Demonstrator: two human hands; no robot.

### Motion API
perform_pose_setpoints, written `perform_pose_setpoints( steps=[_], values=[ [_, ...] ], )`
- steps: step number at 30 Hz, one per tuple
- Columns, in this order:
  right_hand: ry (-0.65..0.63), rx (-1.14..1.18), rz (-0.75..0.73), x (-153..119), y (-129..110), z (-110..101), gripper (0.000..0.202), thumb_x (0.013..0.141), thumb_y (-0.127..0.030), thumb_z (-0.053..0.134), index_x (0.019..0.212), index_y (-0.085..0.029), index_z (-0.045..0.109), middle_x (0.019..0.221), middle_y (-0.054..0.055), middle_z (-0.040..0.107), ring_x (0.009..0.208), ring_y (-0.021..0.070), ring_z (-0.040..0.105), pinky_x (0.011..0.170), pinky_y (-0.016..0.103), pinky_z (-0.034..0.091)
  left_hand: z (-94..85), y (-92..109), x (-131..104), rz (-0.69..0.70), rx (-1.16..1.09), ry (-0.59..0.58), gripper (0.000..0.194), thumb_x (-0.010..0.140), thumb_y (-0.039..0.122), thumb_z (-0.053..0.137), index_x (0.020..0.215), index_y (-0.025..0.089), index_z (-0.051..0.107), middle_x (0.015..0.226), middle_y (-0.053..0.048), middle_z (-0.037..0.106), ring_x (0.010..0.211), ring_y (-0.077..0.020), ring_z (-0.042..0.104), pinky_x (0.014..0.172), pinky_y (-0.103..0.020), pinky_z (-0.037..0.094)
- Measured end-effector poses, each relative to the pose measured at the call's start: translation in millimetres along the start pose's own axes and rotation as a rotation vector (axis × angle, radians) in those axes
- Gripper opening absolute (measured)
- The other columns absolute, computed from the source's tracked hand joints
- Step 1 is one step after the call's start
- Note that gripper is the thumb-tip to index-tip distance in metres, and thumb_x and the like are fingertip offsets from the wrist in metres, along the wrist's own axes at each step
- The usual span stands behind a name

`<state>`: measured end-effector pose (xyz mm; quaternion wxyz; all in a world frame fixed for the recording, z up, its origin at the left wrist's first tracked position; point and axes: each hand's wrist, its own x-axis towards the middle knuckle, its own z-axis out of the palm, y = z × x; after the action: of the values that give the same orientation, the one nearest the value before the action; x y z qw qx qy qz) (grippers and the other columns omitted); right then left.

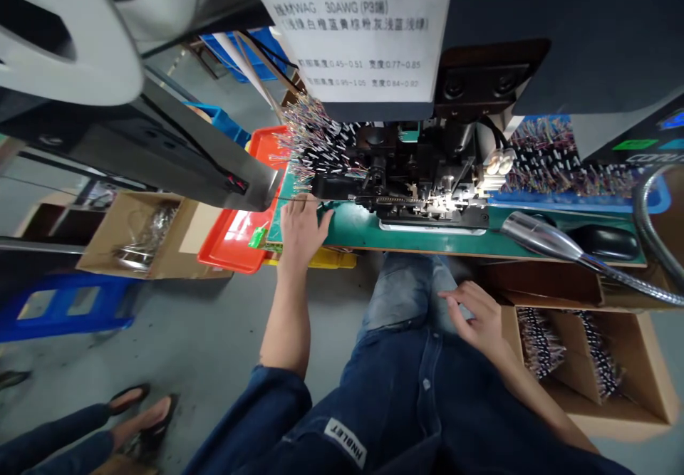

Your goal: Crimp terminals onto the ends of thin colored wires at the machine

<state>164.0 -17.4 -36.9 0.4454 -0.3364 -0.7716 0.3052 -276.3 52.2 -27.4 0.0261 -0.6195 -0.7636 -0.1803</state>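
Note:
My left hand (302,227) rests palm down at the left end of the green bench top (350,227), its thumb spread from the fingers. Just beyond its fingertips lies a heap of thin multicoloured wires with dark and white sleeves (320,140). To the right of them stands a crimping machine (427,194), its work area brightly lit. My right hand (477,318) is over my lap below the bench edge, loosely bent with thumb and index finger apart. I see nothing held in either hand.
A red tray (229,247) juts out at left, near a carton of metal scraps (128,240) and a blue stool (69,311). At right are a blue tray of wires (657,201), a gooseneck lamp (539,234) and a divided carton (635,414). Another person's feet (144,414) show lower left.

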Motion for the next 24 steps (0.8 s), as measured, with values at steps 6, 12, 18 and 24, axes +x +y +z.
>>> perform_pose_setpoints(
  steps=[6,12,18,24],
  values=[
    [-0.024,0.000,0.024,-5.4,3.7,14.2,0.024,0.110,-0.013,0.069,0.115,-0.026,0.088,0.082,0.005,0.081,0.068,0.0220,0.071,0.066,0.040,0.054,-1.9,-4.3,15.9,-0.022,-0.016,-0.007,0.045,0.114,0.034,0.051,0.143,0.010,0.075,0.154,-0.031,0.074,0.148,-0.0518,0.062,0.130,-0.070,0.041],
    [-0.014,-0.022,-0.029,-4.1,2.9,19.3,0.024,0.108,-0.009,0.071,0.118,-0.026,0.086,0.082,0.003,0.079,0.067,0.0208,0.069,0.065,0.038,0.054,-32.9,13.3,-21.5,-0.060,-0.073,0.018,0.031,0.113,0.044,0.061,0.120,0.022,0.082,0.120,-0.019,0.083,0.127,-0.0459,0.073,0.122,-0.067,0.048],
    [-0.074,0.040,0.073,-5.9,9.2,25.1,0.021,0.113,-0.016,0.069,0.114,-0.026,0.088,0.083,0.004,0.081,0.070,0.0217,0.072,0.070,0.038,0.056,-36.7,46.7,-91.3,-0.358,-0.698,-0.030,0.030,0.101,0.049,0.081,0.116,0.023,0.084,0.100,-0.007,0.084,0.086,-0.0242,0.076,0.082,-0.037,0.061],
    [-0.244,0.300,0.342,15.5,-7.6,49.1,0.021,0.110,-0.041,0.084,0.125,-0.026,0.086,0.099,0.005,0.086,0.088,0.0238,0.078,0.083,0.038,0.060,-4.7,141.2,-137.9,-0.520,-1.303,-0.194,0.037,0.091,0.054,0.096,0.104,0.022,0.082,0.091,-0.004,0.079,0.080,-0.0194,0.072,0.077,-0.032,0.059]
  ],
)
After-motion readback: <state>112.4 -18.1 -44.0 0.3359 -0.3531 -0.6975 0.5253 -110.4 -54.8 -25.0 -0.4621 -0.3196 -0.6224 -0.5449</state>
